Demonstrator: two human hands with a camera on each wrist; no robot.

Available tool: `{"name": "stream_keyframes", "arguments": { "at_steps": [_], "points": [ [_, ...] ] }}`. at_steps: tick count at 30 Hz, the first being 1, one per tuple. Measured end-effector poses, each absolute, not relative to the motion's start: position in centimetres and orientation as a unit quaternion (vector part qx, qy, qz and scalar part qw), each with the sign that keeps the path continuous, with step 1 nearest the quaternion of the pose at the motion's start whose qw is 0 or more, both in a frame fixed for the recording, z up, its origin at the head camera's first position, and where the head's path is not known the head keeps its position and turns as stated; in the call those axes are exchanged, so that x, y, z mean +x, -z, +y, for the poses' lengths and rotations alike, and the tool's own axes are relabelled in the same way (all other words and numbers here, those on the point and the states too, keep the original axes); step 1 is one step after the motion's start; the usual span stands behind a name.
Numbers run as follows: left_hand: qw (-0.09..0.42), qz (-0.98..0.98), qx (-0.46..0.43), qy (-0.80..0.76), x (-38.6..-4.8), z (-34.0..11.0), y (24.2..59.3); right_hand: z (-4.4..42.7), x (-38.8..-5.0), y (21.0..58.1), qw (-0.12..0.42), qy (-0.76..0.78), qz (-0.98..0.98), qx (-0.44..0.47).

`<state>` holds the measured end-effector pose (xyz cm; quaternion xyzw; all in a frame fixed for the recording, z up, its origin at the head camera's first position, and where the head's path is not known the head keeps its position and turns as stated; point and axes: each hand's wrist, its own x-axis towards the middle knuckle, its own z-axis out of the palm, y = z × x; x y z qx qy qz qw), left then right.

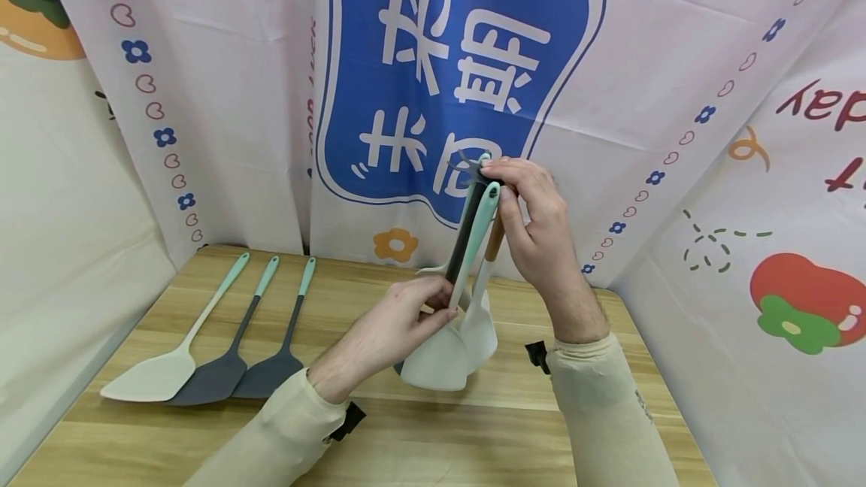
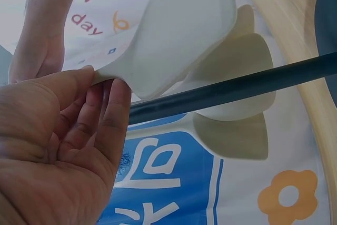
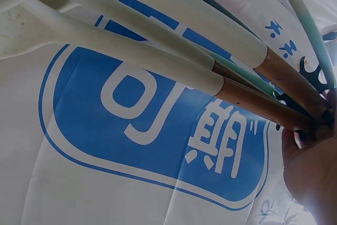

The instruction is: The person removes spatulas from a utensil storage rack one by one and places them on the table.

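Observation:
In the head view, a utensil stand with a dark pole [image 1: 463,243] and dark hooks [image 1: 467,165] at its top carries several hanging utensils. My left hand [image 1: 399,322] pinches the neck of a white spatula [image 1: 433,361] whose mint handle [image 1: 483,220] hangs at the front of the stand. The left wrist view shows the thumb and fingers on that neck, below the spatula blade [image 2: 184,30]. My right hand [image 1: 537,224] grips the stand's top by the handle ends; its fingers partly hide the hooks. White utensils with brown handles [image 3: 268,106] hang beside it.
At the left of the wooden table [image 1: 352,442] lie a white spatula [image 1: 158,374] and two dark grey spatulas, one of them a grey turner [image 1: 271,374], all with mint handles. A printed curtain [image 1: 649,43] hangs close behind the stand. The stand's dark base [image 2: 327,25] shows partly.

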<state>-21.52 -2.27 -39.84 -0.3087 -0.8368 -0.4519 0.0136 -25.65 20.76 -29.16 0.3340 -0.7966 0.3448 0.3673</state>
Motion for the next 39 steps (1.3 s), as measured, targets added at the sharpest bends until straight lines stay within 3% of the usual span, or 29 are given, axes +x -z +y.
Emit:
{"name": "stream_keyframes", "arguments": {
  "at_steps": [27, 39],
  "points": [
    [0.006, -0.831, -0.316, 0.458, -20.8, -4.8, 40.1, 20.7, -25.6, 29.2, 0.361, -0.356, -0.798, 0.328],
    [0.025, -0.845, -0.296, 0.444, -21.0, -7.0, 40.6, 20.8, -25.6, 29.2, 0.364, -0.345, -0.800, 0.329]
  ]
}}
